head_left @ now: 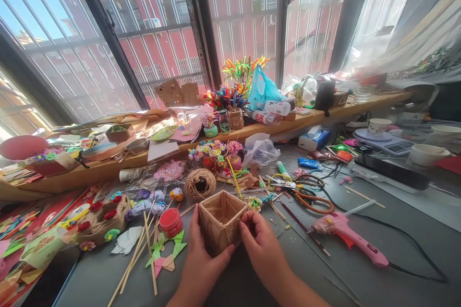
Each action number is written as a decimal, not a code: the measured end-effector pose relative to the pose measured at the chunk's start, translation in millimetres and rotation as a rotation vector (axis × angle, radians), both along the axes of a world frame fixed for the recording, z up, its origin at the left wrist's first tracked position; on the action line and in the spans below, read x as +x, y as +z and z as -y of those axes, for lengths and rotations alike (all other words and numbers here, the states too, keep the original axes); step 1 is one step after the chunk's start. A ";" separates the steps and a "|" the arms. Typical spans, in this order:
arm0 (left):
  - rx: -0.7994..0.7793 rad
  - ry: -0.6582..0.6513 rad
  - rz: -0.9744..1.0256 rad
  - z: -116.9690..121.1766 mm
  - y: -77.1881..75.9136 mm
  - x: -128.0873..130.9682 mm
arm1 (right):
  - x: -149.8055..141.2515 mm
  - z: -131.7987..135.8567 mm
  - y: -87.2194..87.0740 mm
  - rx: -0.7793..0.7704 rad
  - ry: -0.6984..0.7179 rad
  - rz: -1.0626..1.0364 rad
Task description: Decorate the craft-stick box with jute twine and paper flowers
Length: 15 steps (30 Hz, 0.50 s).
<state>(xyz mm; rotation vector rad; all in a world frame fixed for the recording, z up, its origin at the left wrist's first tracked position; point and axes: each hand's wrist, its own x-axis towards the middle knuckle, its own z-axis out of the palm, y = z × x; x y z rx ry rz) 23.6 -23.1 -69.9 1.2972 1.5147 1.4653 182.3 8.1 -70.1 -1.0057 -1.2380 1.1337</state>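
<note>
A small square box of wooden sticks (220, 218) stands on the grey table, open at the top. My left hand (200, 260) grips its left side, with the fingers wrapped round the near wall. My right hand (262, 245) holds the right side, thumb and fingers curled against the wood. Just behind the box lies a ball of brown twine (200, 184). A red round lid or pot (170, 222) sits to the left of my left hand.
A pink glue gun (346, 232) with a black cord lies to the right, orange-handled scissors (309, 195) behind it. Loose wooden sticks (142, 249) and paper stars lie at left. A wooden sill (252, 130) crowded with craft flowers runs under the windows.
</note>
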 end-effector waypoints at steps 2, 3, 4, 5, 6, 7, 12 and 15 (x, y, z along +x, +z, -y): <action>0.012 0.009 0.030 -2.3 -0.4 -2.2 | 3.0 2.4 0.1 0.012 -0.024 -0.002; 0.008 0.011 0.067 -3.9 0.3 -4.3 | 7.8 4.8 0.3 0.020 -0.027 0.004; -0.002 0.010 0.114 -5.8 1.6 -7.1 | 15.6 8.0 0.5 0.032 -0.033 0.019; -0.019 0.005 0.165 -7.8 3.5 -10.7 | 26.9 12.0 0.3 0.051 -0.035 0.054; -0.038 -0.004 0.215 -10.0 5.8 -14.8 | 41.8 16.3 -0.5 0.083 -0.034 0.116; -0.059 -0.019 0.259 -12.1 8.6 -19.4 | 60.2 20.5 -2.2 0.124 -0.083 0.195; -0.193 -0.191 0.335 -19.8 23.6 -41.2 | 181.7 28.7 -28.1 0.099 -0.388 0.656; -0.275 -0.249 0.308 -22.9 30.6 -47.2 | 240.4 23.3 -51.8 -0.055 -0.454 0.713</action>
